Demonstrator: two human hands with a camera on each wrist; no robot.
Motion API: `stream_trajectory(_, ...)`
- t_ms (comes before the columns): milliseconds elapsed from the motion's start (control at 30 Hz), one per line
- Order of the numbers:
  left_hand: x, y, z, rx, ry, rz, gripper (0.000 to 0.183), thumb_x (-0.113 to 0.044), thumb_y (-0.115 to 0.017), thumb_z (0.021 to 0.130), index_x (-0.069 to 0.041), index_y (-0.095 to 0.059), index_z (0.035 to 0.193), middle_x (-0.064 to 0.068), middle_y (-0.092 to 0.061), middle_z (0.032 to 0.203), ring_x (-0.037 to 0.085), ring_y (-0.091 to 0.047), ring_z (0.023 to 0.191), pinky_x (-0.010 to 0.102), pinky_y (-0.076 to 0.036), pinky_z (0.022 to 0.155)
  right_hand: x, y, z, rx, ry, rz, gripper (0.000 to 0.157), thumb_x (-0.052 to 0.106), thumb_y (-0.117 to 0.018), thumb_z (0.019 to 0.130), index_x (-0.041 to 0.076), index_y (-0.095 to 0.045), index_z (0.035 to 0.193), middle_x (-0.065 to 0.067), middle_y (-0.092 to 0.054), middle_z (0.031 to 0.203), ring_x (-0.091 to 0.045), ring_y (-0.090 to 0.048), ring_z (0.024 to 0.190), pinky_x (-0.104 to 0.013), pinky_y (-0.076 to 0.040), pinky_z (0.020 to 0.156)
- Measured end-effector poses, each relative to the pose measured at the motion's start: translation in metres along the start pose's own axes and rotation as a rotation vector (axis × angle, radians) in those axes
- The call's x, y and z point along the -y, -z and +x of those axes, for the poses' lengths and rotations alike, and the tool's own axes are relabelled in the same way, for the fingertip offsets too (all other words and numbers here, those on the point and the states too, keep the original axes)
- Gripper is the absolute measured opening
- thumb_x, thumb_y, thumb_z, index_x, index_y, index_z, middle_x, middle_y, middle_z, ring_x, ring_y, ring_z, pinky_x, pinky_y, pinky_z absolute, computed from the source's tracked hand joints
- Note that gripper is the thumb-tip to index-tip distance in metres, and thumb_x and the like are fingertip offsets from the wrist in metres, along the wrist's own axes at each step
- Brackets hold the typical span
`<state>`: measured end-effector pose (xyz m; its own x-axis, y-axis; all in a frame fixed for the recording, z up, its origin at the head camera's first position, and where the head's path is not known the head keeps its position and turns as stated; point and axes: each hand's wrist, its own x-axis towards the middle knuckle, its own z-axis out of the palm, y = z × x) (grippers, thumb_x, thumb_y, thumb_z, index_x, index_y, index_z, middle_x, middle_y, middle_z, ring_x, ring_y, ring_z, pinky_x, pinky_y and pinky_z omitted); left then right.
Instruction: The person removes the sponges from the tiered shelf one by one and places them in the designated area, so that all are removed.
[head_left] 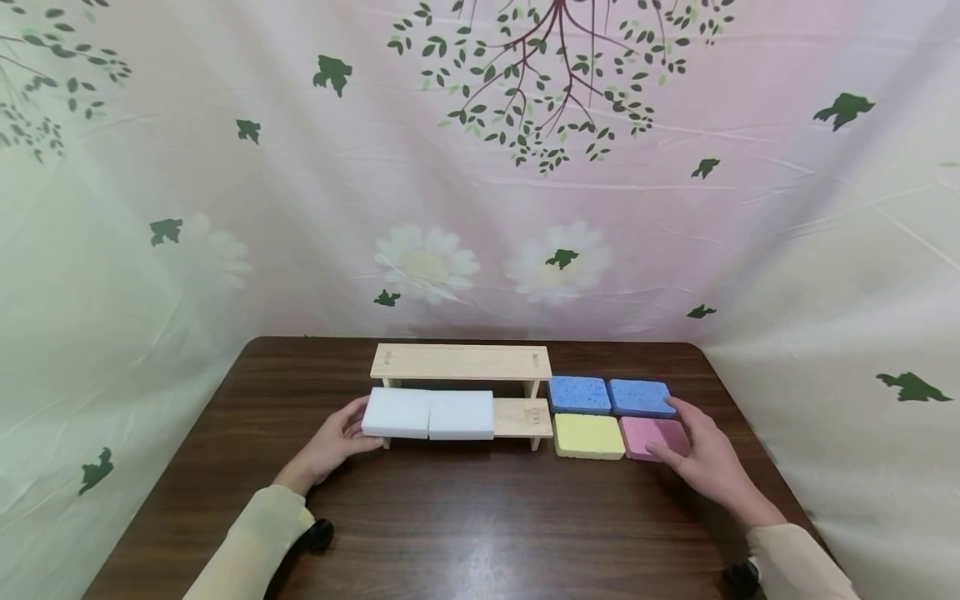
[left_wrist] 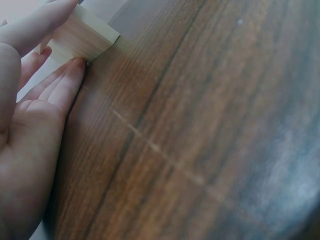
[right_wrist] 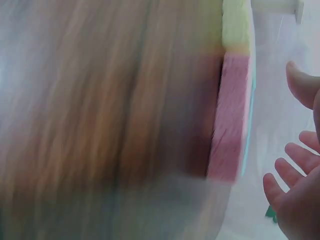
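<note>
My left hand is at the left end of a low wooden stand, its fingers beside a white sponge-like block. A second white block lies right of that one on the stand. In the left wrist view, fairly straight fingers reach the stand's wooden end. Over the pink sponge hovers my right hand, thumb and fingers apart, holding nothing. In the right wrist view a gap separates it from the pink sponge.
Behind is a taller wooden stand. Two blue sponges and a yellow sponge lie by the pink one, right of the stands. The dark wooden table ends at a patterned curtain.
</note>
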<state>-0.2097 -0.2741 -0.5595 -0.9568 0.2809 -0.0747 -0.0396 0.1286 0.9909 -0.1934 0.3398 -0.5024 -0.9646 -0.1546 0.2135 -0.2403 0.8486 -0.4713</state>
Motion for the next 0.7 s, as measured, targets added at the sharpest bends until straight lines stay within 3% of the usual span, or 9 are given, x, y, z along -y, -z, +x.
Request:
stream_trajectory(167,0.001,0.000,0.001,0.002,0.001,0.000,0.096,-0.009,-0.084,0.090,-0.001,-0.024,0.165,0.028,-0.035,0.163,0.042,-0.043,0.145,0.022,-0.051,0.102,0.021,-0.004,0.005,-0.024,0.046,0.036,0.087,0.027,-0.090,0.085,0.004,-0.044,0.156,-0.032,-0.044,0.155,-0.055,-0.041,0.139,-0.081,-0.038,0.102)
stream_trajectory(333,0.001,0.001,0.001,0.004,0.000,0.003,0.096,-0.010,-0.084,0.090,-0.001,-0.024,0.165,0.028,-0.035,0.163,0.041,-0.044,0.145,0.022,-0.052,0.102,0.040,-0.012,0.012,-0.060,0.140,0.075,0.079,0.020,-0.091,0.084,0.004,-0.051,0.151,-0.027,-0.052,0.150,-0.050,-0.048,0.136,-0.076,-0.041,0.103)
stream_trajectory(700,-0.002,0.000,0.000,-0.007,0.019,0.009,0.095,-0.009,-0.084,0.091,-0.002,-0.025,0.165,0.027,-0.034,0.164,0.041,-0.042,0.147,0.022,-0.051,0.102,0.076,-0.034,0.022,-0.021,0.317,0.102,0.078,0.025,-0.090,0.085,0.003,-0.054,0.150,-0.020,-0.058,0.149,-0.041,-0.054,0.135,-0.065,-0.046,0.107)
